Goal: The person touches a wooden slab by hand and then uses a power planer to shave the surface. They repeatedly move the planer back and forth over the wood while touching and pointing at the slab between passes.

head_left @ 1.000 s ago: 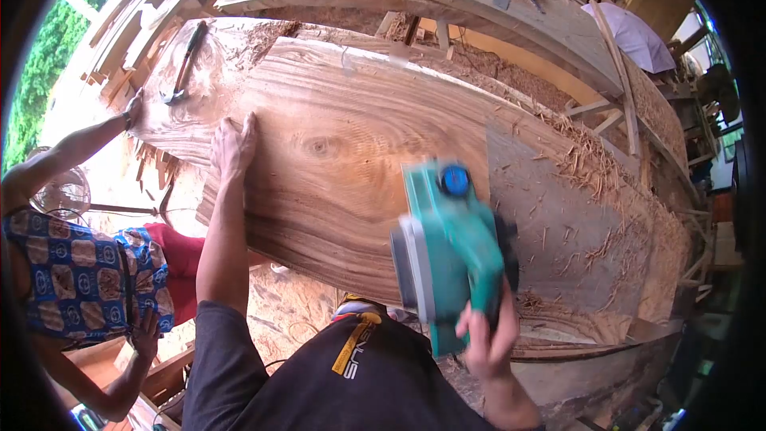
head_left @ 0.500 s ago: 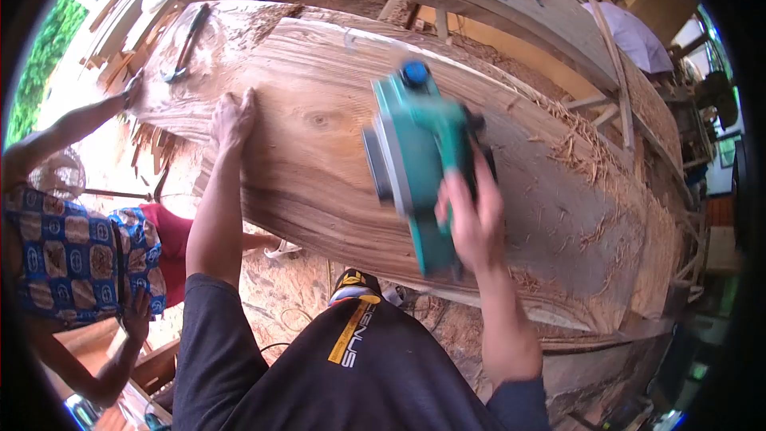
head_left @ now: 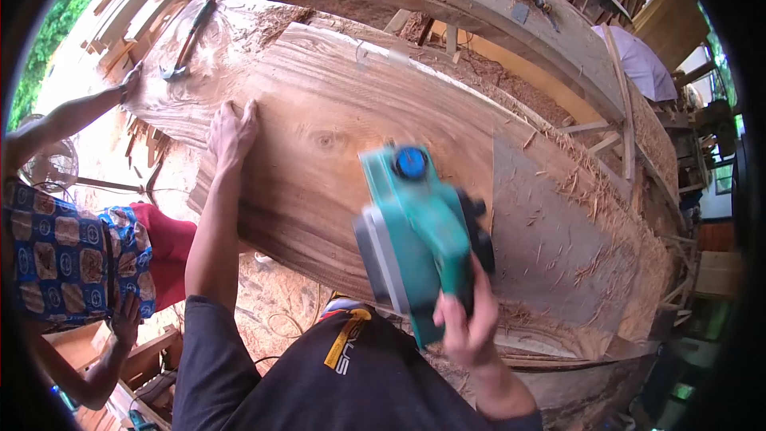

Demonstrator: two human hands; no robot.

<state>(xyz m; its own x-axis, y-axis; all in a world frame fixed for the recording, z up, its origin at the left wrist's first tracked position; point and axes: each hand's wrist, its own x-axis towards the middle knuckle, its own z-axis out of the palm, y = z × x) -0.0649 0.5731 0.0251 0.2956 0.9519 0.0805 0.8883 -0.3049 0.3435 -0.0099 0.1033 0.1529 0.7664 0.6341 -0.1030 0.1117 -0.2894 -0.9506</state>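
Observation:
A green electric planer (head_left: pixel 419 227) with a blue knob on its front is tilted over a brown wooden board (head_left: pixel 327 183) with dark grain and a knot. My right hand (head_left: pixel 471 323) is wrapped round the planer's rear handle. On the board's left end lies my left hand (head_left: pixel 233 134), fingers stretched forward and thumb side apart. A hammer (head_left: pixel 187 44) rests on the pale wood beyond my left hand. The planer's underside is hidden, and motion blurs its body.
Another person (head_left: pixel 76 247) in a blue patterned top stands at the left, one hand (head_left: pixel 132 84) at the bench edge. Wood shavings (head_left: pixel 586 191) cover the right side. A long beam (head_left: pixel 479 12) runs across the back. A second person (head_left: pixel 638 64) bends at the far right.
The planer in my right hand has moved back toward my body. My left hand stays on the board's end. My view has shifted slightly.

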